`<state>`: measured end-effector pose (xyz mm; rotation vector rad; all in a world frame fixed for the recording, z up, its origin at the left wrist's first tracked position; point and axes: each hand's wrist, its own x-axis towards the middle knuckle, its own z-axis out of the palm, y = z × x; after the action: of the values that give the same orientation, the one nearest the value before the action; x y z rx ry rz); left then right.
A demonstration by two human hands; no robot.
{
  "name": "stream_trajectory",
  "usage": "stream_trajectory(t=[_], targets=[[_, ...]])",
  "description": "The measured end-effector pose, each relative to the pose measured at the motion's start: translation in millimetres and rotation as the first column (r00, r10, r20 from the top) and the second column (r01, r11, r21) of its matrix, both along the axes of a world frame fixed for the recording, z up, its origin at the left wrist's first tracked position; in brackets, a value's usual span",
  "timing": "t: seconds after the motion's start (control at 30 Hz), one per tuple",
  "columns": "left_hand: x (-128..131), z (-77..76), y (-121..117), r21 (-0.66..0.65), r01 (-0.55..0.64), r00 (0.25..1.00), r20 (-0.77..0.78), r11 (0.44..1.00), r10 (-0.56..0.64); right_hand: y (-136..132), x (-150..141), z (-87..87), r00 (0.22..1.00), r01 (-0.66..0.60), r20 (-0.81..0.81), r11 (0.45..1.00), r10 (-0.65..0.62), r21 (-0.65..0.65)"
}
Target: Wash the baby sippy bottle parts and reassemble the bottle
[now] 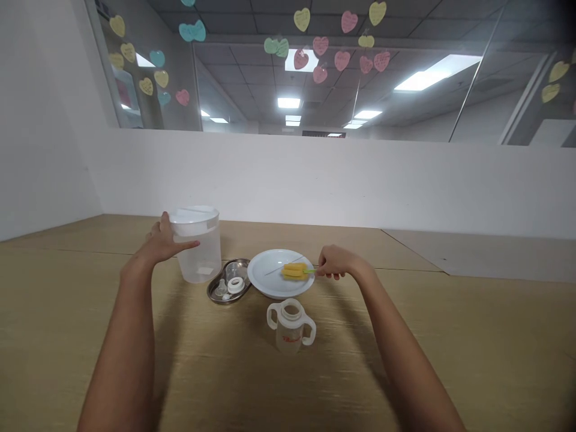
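Fingers [322,270] on green handle [310,271] beside plate rim [304,289], room rightward

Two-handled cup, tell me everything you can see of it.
The two-handled cup has a translucent, plastic-looking body with small red lettering, unreadable here, and a white collar with a curved handle on each side. Its top is open, with no lid on. It stands upright on the table, nearer the viewer than the plate. Nobody is touching it.

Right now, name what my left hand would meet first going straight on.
Your left hand would meet the lidded container first; it looks right against its side, though depth is unclear.
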<state>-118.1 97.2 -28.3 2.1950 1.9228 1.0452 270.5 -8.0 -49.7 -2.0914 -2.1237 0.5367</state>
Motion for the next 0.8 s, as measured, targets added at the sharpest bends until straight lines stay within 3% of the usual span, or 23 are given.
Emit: stream_trajectory(t=[0.17, 0.4, 0.6, 0.7, 0.8], targets=[[-2, 2.1, 0, -0.017, -0.047, 0.999, -0.017, 0.999, 0.046, 11, -2, -11.3, 0.999, -0.026, 0.033, 0.999, 0.027, -0.029], [0, 6.2, -2, -0.022, -0.073, 0.997, -0.004, 0.997, 0.073, 24, -4, -19.5, 0.97, 0.009, 0.241, 0.992, -0.039, 0.124], [1, 12.8, -7, 0.063, -0.087, 0.996, -0.009, 0.994, 0.087, 26, -6, -21.1, 0.966, -0.028, 0.26, 0.984, -0.019, 0.174], [7, 25.7, -24, 0.223, -0.056, 0.998, -0.005, 0.973, 0.059, 18, -4, -11.7, 0.975, -0.035, 0.223, 0.979, -0.011, 0.2], [25, 43.1, -59, 0.304, 0.081, 0.996, -0.061, 0.949, -0.066, 3, 1, 4.5, 0.985, -0.009, 0.17, 0.968, -0.035, 0.252]])
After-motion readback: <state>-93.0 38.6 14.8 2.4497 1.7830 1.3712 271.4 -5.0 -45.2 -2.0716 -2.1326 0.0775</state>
